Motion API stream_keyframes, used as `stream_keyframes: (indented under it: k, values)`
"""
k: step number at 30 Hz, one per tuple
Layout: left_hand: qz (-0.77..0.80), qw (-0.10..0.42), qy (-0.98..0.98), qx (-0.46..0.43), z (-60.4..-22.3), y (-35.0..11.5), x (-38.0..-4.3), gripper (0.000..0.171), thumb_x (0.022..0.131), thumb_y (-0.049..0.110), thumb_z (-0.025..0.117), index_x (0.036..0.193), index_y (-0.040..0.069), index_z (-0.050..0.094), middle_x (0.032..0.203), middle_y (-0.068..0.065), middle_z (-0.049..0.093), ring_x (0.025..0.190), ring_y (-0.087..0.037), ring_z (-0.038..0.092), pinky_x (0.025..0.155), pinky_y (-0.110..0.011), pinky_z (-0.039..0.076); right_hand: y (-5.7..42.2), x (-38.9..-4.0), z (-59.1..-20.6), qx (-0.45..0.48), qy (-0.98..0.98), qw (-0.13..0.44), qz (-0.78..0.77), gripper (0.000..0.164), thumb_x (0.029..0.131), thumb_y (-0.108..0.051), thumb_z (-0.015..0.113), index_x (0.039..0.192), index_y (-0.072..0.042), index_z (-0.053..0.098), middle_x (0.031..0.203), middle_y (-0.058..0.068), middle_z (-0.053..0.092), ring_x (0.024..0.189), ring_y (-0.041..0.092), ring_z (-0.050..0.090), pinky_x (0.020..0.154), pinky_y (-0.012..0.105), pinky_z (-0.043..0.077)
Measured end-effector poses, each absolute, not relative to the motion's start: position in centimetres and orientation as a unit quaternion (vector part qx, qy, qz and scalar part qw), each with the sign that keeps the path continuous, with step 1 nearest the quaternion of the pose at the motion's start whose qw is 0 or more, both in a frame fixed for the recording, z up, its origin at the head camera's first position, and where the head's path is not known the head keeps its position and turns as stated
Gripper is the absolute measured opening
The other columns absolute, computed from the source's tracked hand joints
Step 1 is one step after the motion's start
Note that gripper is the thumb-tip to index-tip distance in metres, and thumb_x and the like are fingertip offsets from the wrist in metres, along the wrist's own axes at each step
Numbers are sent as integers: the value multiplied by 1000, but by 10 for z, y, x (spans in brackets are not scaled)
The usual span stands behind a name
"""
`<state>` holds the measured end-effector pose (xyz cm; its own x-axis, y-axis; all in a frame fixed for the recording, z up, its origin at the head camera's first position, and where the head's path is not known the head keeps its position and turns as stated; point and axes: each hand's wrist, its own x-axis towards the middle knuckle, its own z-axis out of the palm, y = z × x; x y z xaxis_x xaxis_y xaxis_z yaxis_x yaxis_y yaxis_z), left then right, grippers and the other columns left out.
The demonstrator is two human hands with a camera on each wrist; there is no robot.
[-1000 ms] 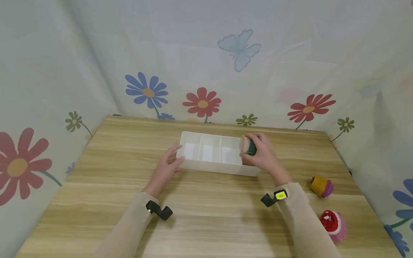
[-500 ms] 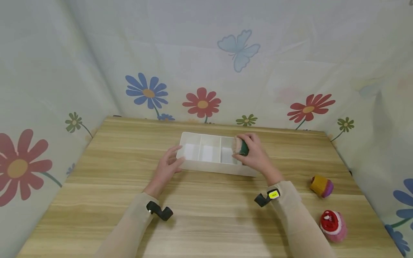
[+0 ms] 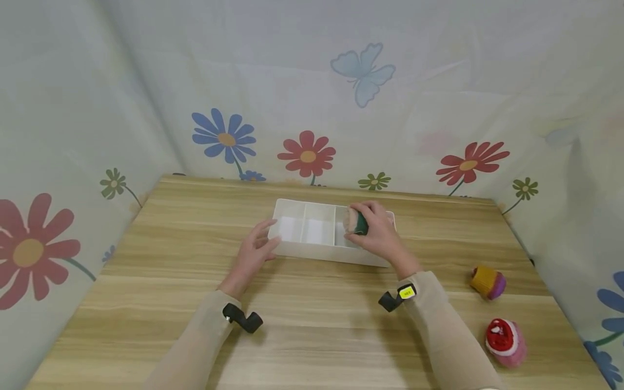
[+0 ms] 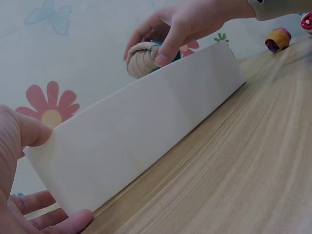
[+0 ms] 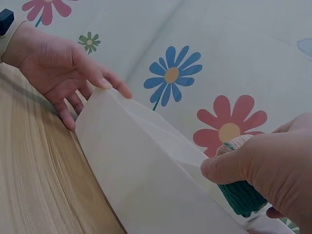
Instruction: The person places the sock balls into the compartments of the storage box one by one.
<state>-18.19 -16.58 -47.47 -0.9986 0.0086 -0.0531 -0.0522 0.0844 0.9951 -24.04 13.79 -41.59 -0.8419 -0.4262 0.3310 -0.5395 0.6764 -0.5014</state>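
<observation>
My right hand grips a knitted cupcake with a beige folded top and a green ribbed base. It holds the cupcake on its side at rim height, over the third compartment from the left of a long white divided box. In the right wrist view the thumb presses on the near side of the cupcake. At the box's left end rests my left hand, its thumb at the rim corner and its fingers spread along the end wall. My right hand hides most of the rightmost compartment.
Right of the box, a yellow knitted cupcake with a purple top lies on the wooden table. Nearer the front is a pink knitted cupcake with a red and white top. A flower-printed curtain stands behind the table.
My right hand has carried the green and beige cupcake leftward, from over the rightmost compartment to over the third. My left hand and the box have stayed in place.
</observation>
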Motion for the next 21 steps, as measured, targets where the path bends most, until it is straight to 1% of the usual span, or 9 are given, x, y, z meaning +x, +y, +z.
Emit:
stream_keyframes:
  k: [6,10,14,17,19,21]
  values:
    - [678,35,734,-18,-455,-163,-173,50,93,22,58,139,18,41,140,-22,31,121,-36,40,86,-50,47,134,-240,-419,266,-917,87,284,68,71,-26,81,130,-12,50,123,15,44,105,31,46,82,48,43]
    - [678,31,734,-13,-449,-161,-171,50,93,19,57,140,15,40,137,-22,34,118,-36,43,85,-51,48,132,-241,-420,267,-919,80,278,67,72,-27,80,130,-11,49,124,15,42,106,31,46,83,46,45]
    - [685,27,728,-9,-459,-162,-176,49,93,19,58,139,17,41,137,-22,35,117,-36,45,84,-51,48,131,-241,-422,263,-921,74,277,67,73,-27,80,130,-11,50,124,15,42,105,30,46,83,45,46]
    - [683,22,730,-8,-469,-163,-179,49,93,23,59,138,21,42,138,-21,33,118,-35,44,83,-48,50,131,-242,-423,265,-924,73,265,68,73,-28,80,131,-11,49,123,16,43,105,30,45,83,45,45]
    - [680,22,733,-6,-474,-165,-180,50,92,29,59,139,23,42,140,-20,31,120,-34,43,83,-45,50,130,-242,-424,265,-927,71,256,69,73,-31,80,131,-10,49,123,16,44,107,30,44,85,45,43]
    - [681,24,732,-4,-469,-164,-178,51,92,29,59,139,22,41,140,-22,30,120,-35,42,84,-47,49,130,-242,-424,266,-929,68,248,71,73,-34,80,132,-10,49,123,16,44,108,30,44,88,45,42]
